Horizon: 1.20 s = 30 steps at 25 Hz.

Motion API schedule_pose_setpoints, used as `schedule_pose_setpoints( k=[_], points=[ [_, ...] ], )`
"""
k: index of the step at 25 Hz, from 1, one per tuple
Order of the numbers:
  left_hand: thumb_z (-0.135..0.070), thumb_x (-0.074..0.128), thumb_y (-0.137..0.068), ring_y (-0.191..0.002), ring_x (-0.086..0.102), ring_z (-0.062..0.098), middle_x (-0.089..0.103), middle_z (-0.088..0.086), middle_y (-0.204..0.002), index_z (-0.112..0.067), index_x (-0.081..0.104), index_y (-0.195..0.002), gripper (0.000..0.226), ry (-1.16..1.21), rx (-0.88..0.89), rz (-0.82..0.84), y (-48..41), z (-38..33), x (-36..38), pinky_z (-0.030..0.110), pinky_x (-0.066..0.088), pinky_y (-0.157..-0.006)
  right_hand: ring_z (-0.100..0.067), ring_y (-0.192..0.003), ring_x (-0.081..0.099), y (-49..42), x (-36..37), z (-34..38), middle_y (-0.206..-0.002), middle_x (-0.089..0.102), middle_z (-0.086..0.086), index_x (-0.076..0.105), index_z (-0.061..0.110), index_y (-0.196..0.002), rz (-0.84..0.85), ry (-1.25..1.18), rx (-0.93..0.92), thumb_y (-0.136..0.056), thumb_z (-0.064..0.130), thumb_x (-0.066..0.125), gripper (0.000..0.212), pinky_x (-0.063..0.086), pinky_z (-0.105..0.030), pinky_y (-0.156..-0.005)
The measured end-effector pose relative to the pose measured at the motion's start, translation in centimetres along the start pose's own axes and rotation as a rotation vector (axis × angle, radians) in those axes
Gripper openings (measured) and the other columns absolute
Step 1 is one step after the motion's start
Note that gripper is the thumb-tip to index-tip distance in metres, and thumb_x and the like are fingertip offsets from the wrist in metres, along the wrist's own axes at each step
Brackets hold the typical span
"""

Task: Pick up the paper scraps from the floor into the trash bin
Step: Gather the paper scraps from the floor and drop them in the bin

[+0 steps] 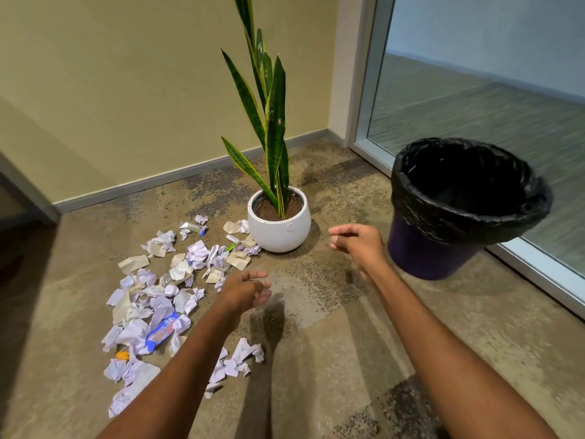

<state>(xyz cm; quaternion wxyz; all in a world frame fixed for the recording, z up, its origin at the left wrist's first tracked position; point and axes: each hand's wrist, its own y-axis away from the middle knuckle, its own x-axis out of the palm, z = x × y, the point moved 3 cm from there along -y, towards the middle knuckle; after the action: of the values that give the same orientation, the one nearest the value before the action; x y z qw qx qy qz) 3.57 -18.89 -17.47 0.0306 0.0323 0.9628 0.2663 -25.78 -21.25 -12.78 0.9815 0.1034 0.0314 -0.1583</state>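
Several crumpled white and beige paper scraps (164,293) lie spread over the carpet on the left, with a blue wrapper (161,331) among them. The trash bin (430,248), dark purple with a black liner, stands at the right and looks empty inside. My left hand (245,289) hovers at the right edge of the scrap pile, fingers apart, holding nothing. My right hand (356,243) is raised between the plant pot and the bin, fingers loosely spread and empty.
A white pot (278,231) with a tall snake plant stands behind the scraps, close to my right hand. A beige wall runs along the back. A glass partition (474,90) lines the right side behind the bin.
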Motion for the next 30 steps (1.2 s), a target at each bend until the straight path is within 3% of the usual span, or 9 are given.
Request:
schedule_pose_setpoints(
  k=[3, 6, 10, 15, 19, 23, 27, 30],
  points=[
    [-0.002, 0.065, -0.101, -0.098, 0.079, 0.029, 0.079, 0.018, -0.112, -0.009, 0.071, -0.117, 0.019, -0.004, 0.028, -0.009, -0.3, -1.6, 2.0, 0.037, 0.066, -0.084, -0.022, -0.090, 0.081, 0.1, -3.2, 5.7, -0.095, 0.083, 0.000, 0.085, 0.016, -0.095, -0.115, 0.034, -0.188, -0.091, -0.008, 0.076, 0.025, 0.067, -0.034, -0.085],
    [-0.017, 0.068, -0.102, -0.093, 0.079, 0.023, 0.080, 0.014, -0.109, -0.010, 0.072, -0.115, 0.015, 0.012, 0.092, 0.062, -0.1, -3.2, 4.4, 0.039, 0.065, -0.090, -0.015, -0.077, 0.081, 0.2, -7.7, 10.1, -0.086, 0.082, 0.004, 0.085, 0.022, -0.093, -0.357, 0.085, -0.329, -0.091, -0.002, 0.076, 0.026, 0.066, -0.029, -0.077],
    [-0.028, 0.073, -0.100, -0.091, 0.077, 0.022, 0.081, 0.014, -0.110, -0.009, 0.075, -0.112, 0.023, 0.007, 0.142, 0.152, 0.2, -4.2, 6.4, 0.047, 0.062, -0.098, -0.010, -0.070, 0.080, -0.3, -14.1, 12.4, -0.079, 0.081, 0.005, 0.084, 0.027, -0.087, -0.580, 0.183, -0.366, -0.092, 0.001, 0.070, 0.030, 0.068, -0.033, -0.079],
    [-0.030, 0.070, -0.101, -0.090, 0.075, 0.017, 0.081, 0.007, -0.112, -0.020, 0.074, -0.118, 0.020, -0.101, 0.197, 0.216, 1.4, -4.9, 6.7, 0.048, 0.061, -0.096, -0.017, -0.077, 0.081, -1.0, -18.3, 11.6, -0.080, 0.081, 0.002, 0.080, 0.029, -0.076, -0.639, 0.186, -0.300, -0.090, -0.003, 0.069, 0.036, 0.068, -0.040, -0.083],
    [-0.029, 0.069, -0.102, -0.095, 0.076, 0.018, 0.081, 0.002, -0.112, -0.023, 0.072, -0.121, 0.020, -0.159, 0.197, 0.204, 2.1, -5.1, 5.8, 0.044, 0.062, -0.093, -0.004, -0.087, 0.076, 0.0, -17.1, 11.6, -0.090, 0.080, 0.010, 0.085, 0.026, -0.095, -0.665, 0.214, -0.355, -0.088, 0.002, 0.079, 0.026, 0.064, -0.033, -0.093],
    [-0.025, 0.069, -0.101, -0.094, 0.075, 0.019, 0.081, 0.004, -0.111, -0.022, 0.072, -0.120, 0.019, -0.192, 0.176, 0.131, 2.6, -4.8, 4.0, 0.044, 0.063, -0.091, -0.004, -0.088, 0.076, 1.1, -11.6, 11.4, -0.092, 0.080, 0.012, 0.085, 0.026, -0.100, -0.512, 0.229, -0.404, -0.088, 0.003, 0.080, 0.026, 0.062, -0.025, -0.085],
    [-0.019, 0.069, -0.099, -0.089, 0.072, 0.019, 0.077, 0.012, -0.117, -0.018, 0.070, -0.118, 0.019, -0.334, 0.078, 0.082, 3.0, -3.4, 0.7, 0.038, 0.060, -0.080, -0.005, -0.085, 0.074, 1.8, -3.4, 8.3, -0.094, 0.080, 0.009, 0.084, 0.022, -0.103, -0.124, 0.318, -0.363, -0.092, 0.006, 0.081, 0.020, 0.061, -0.025, -0.080],
    [-0.019, 0.073, -0.096, -0.096, 0.071, 0.022, 0.073, 0.013, -0.116, -0.019, 0.068, -0.122, 0.027, -0.563, 0.022, 0.083, 3.3, -1.0, -2.8, 0.036, 0.058, -0.077, -0.011, -0.081, 0.071, 2.4, 2.9, 3.4, -0.090, 0.079, 0.002, 0.082, 0.018, -0.104, 0.195, 0.455, -0.257, -0.087, 0.007, 0.085, 0.020, 0.063, -0.036, -0.081]
  ],
)
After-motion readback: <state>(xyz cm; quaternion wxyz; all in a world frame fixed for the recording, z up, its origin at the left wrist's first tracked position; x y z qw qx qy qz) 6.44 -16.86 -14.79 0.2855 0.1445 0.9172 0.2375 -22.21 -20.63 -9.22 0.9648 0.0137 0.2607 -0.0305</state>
